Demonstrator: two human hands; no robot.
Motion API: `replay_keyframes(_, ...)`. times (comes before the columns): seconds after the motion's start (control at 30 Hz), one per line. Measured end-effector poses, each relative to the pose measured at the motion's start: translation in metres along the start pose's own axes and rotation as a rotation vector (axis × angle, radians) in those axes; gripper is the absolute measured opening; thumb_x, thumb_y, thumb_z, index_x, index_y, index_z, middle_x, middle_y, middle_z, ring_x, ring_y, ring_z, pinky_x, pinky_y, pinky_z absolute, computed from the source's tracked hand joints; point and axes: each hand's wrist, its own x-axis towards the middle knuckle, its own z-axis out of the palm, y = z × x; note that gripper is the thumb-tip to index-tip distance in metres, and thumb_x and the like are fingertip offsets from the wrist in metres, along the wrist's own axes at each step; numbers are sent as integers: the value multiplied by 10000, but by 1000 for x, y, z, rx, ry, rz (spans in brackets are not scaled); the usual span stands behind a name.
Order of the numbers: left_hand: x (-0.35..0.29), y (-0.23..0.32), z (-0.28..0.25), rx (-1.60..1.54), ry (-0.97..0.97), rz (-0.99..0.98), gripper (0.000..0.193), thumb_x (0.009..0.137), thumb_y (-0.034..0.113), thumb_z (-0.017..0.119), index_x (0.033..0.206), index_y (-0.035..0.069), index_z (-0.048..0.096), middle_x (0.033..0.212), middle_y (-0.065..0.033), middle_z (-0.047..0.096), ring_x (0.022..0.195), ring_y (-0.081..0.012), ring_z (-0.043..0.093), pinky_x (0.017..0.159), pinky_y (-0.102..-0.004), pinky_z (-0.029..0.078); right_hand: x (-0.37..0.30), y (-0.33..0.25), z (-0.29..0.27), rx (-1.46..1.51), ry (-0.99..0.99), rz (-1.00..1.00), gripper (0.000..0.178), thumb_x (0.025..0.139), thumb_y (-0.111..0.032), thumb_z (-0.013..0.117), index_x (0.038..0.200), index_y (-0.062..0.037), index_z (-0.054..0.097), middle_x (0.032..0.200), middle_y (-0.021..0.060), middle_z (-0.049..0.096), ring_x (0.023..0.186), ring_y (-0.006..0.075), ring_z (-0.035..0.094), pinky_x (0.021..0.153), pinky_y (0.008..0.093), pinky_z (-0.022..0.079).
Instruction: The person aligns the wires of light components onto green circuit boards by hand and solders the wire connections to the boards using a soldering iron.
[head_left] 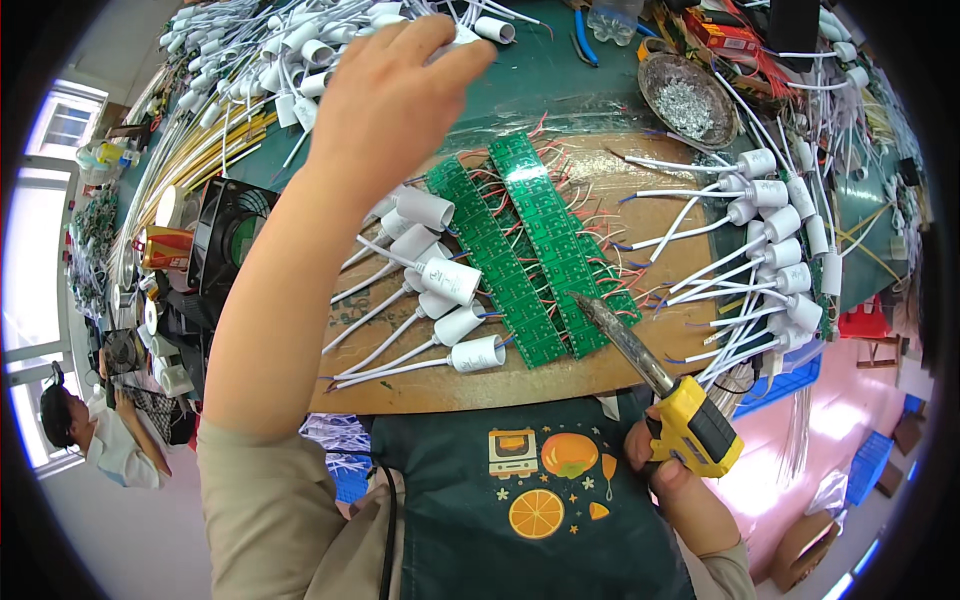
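My left hand (400,95) is stretched over the far pile of white sockets (300,50). Its fingers are curled, with a white socket partly visible between thumb and forefinger. My right hand (665,465) is closed round the yellow handle of a soldering iron (695,425). The iron's dark tip lies over the green circuit boards (560,250), which are in long panels with red and white wires along their edges. Left of the boards lies a group of white wired sockets (450,280); another group of wired sockets (780,250) lies to their right.
The boards rest on a brown board (420,395) on a green table (560,90). A round dish of silvery bits (690,100) stands at the far right, near blue-handled pliers (585,40). A black fan (235,225) is on the left. Another person (100,430) is at far left.
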Motion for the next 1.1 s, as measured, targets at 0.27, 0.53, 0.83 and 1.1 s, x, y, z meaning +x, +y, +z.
replay_keyframes(0.27,-34,114,-123,-345,-345,23,378,687,116,750,1063,97,722,931,-72,592,725,-184,578,601,-332,412,-1,-4,0,26,-3,22,835,768,-537,821,1374,-63,495,736,3,538,619,132,502,565,273,407)
replay_keyframes(0.53,-122,163,-86,-437,-308,-239,368,640,91,762,1000,128,693,1034,-79,590,863,-253,597,705,-367,414,-10,11,-15,45,-161,-37,676,871,-374,773,1358,-3,487,878,72,598,704,145,549,603,269,449)
replay_keyframes(0.83,-121,170,-73,-367,-175,-267,321,618,65,756,929,110,688,1095,-96,613,1034,-312,609,843,-440,428,-11,4,-11,-8,-148,-35,488,835,-287,801,1176,-3,597,873,90,624,713,151,570,606,273,449)
replay_keyframes(1.1,-115,167,-69,-277,-194,-217,263,626,71,740,878,85,663,1092,-96,620,1070,-317,612,886,-465,443,-5,-9,-12,-261,-208,-51,403,872,-398,747,933,-26,606,765,64,609,625,190,561,564,308,437)
